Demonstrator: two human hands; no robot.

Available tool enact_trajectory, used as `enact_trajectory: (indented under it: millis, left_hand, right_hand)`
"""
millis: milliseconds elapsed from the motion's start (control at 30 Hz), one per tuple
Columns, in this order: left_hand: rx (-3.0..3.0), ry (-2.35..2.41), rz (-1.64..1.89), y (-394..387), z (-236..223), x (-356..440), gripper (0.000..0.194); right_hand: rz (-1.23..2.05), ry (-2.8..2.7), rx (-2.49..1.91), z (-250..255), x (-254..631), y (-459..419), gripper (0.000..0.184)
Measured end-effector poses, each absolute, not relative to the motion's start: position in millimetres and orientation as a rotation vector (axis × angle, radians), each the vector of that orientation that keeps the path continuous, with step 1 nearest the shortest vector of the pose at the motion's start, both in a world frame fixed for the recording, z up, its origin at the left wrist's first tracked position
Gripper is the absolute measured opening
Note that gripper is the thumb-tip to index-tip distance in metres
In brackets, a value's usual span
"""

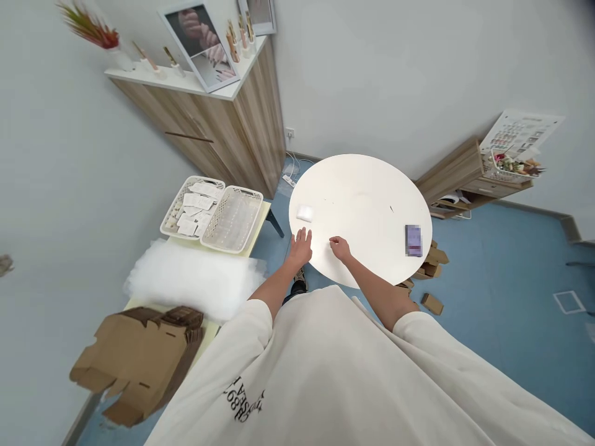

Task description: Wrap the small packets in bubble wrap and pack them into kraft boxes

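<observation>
A small white wrapped packet (305, 213) lies near the left edge of the round white table (362, 179). Just on the near side of that packet is my left hand (301, 248), its fingers stretched out and apart over the table's edge, holding nothing. My right hand (341, 248) is over the near part of the tabletop, fingers curled and pressed together. Whether anything small is between those fingers is hidden. At the table's right side lies a purple rectangular item (413, 240), blurred out.
To the left, a low table bears a basket of white packets (193, 207), a basket of clear plastic pieces (235, 217), bubble wrap (193, 272) and flattened cardboard boxes (139, 359). A wooden cabinet (246, 118) stands behind. Small cartons (432, 303) lie on the floor at right.
</observation>
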State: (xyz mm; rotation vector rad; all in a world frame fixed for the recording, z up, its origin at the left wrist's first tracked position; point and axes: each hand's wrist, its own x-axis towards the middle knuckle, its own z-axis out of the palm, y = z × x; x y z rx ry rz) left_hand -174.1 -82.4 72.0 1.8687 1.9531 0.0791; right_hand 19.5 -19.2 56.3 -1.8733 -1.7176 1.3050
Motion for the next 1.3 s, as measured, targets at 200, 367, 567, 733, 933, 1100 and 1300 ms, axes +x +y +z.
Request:
enact_trajectory:
  millis: [200,367,567,733,933,1100,1300]
  left_hand:
    - [1.812,2.026,0.121,-168.5,67.6,-125.8,0.072]
    - [1.760,2.087,0.117,-232.0,76.7,-113.9,0.072]
    - [1.634,2.247,0.151,-290.5,101.7,-141.7,0.069]
    - [1.436,2.401,0.276,-349.6,119.0,-184.0,0.069]
    - [1.194,2.618,0.398,-453.8,125.2,-251.6,0.059]
    - [0.991,2.744,0.447,-547.2,120.4,-319.8,0.052]
    - [0.867,2.696,0.281,-624.0,107.4,-392.3,0.050]
  right_hand:
    - [1.320,-1.840,-1.774,56.3,54.3,-83.1,0.025]
    - [1.343,-1.924,-1.742,65.9,57.5,-125.8,0.024]
    - [1.378,-2.052,-1.584,79.9,24.5,-154.8,0.024]
    - [1.410,-2.284,-1.416,86.9,-38.8,-187.3,0.022]
    - [1.414,-2.580,-1.110,95.4,-144.6,-259.4,0.024]
    - [1.382,-2.788,-0.758,99.7,-230.3,-333.6,0.026]
    - [1.101,-3.021,-0.356,102.7,-304.7,-402.4,0.028]
